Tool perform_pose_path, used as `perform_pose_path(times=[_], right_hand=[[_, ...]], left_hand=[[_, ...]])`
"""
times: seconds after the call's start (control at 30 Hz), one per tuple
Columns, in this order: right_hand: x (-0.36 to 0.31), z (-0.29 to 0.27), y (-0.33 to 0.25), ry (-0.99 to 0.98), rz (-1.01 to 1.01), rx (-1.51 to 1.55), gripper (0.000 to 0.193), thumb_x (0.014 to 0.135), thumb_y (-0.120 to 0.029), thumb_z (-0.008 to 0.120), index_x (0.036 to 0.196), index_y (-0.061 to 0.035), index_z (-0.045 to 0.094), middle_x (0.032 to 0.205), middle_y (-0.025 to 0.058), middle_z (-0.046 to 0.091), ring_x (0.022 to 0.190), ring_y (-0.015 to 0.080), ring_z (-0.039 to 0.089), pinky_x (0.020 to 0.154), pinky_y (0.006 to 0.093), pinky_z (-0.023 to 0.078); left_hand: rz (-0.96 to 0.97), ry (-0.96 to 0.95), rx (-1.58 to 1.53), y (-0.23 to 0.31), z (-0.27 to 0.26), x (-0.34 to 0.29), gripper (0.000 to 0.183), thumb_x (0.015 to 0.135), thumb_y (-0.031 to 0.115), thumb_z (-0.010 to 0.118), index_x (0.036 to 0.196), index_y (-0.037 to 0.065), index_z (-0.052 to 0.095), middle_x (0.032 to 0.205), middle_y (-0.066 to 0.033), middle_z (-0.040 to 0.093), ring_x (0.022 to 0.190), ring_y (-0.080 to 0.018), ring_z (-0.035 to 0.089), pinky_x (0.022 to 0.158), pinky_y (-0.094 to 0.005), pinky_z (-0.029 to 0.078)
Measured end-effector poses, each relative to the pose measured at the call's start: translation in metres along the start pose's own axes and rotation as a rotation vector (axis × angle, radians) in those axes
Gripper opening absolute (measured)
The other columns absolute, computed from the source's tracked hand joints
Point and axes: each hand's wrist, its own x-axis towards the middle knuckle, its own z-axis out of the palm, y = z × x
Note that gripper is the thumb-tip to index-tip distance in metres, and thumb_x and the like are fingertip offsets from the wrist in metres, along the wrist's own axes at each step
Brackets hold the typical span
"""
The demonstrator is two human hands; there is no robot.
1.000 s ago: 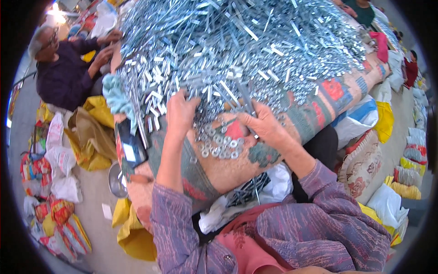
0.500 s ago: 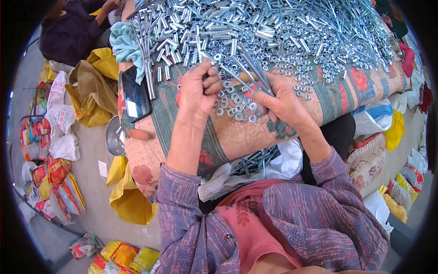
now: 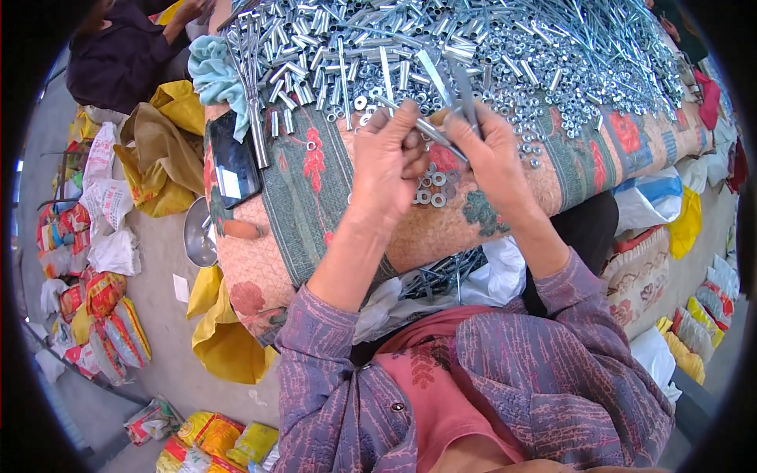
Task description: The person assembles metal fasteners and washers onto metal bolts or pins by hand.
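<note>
My right hand is closed round several long metal rods, which fan out past its fingers and are partly blurred. One rod slants left across to my left hand. There the left thumb and fingers are pinched together against this rod; any small part between them is hidden. Flat washers lie on the patterned cover just below and between my hands. Beyond them spreads a large heap of short metal sleeves, nuts and long rods.
At the left edge of the covered table lie a phone, a bundle of rods and a light-blue cloth. A metal bowl and yellow sacks are below. Another person sits at far left.
My left hand has moved right and slightly nearer, bringing its fingertips to the slanting rod. The right hand has shifted a little, and the rods in it have turned.
</note>
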Motion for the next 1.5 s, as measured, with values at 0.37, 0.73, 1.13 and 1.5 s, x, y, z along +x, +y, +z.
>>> perform_pose_path(times=[0.37,0.73,1.13,1.5], right_hand=[[0.003,-0.006,-0.013,0.115,-0.032,0.149,0.032,0.093,-0.018,0.051,0.122,-0.0052,0.049,0.062,-0.0028,0.044,0.043,0.0014,0.034,0.037,0.0159,0.025],[-0.003,-0.038,-0.016,-0.098,0.122,0.141,0.031,0.090,-0.015,0.053,0.120,-0.0077,0.054,0.061,-0.0046,0.049,0.048,0.0002,0.041,0.041,0.0147,0.031],[-0.002,-0.042,-0.034,-0.292,0.128,-0.133,0.030,0.088,-0.016,0.056,0.116,-0.0049,0.058,0.075,-0.0067,0.055,0.065,-0.0009,0.047,0.056,0.0159,0.040],[0.003,-0.038,-0.030,-0.316,0.244,0.005,0.026,0.090,-0.024,0.054,0.104,-0.0034,0.061,0.074,-0.0034,0.055,0.061,0.0018,0.049,0.051,0.0169,0.041]], left_hand=[[0.221,0.145,0.439,0.019,0.003,0.041,0.025,0.086,0.027,0.057,0.082,0.003,0.052,0.065,-0.0092,0.056,0.057,-0.0220,0.057,0.057,-0.0372,0.050],[0.553,0.030,1.291,0.035,-0.002,0.033,0.017,0.078,0.012,0.062,0.087,-0.001,0.060,0.062,-0.0102,0.052,0.058,-0.0164,0.046,0.056,-0.0316,0.038],[0.442,-0.120,1.117,0.052,-0.032,0.015,0.015,0.080,0.013,0.062,0.087,0.000,0.062,0.064,0.0031,0.048,0.061,-0.0053,0.041,0.054,-0.0220,0.034],[0.062,-0.222,0.632,0.046,-0.020,0.000,0.013,0.080,0.008,0.065,0.091,0.001,0.063,0.064,0.0001,0.055,0.041,-0.0002,0.035,0.036,-0.0159,0.023]])
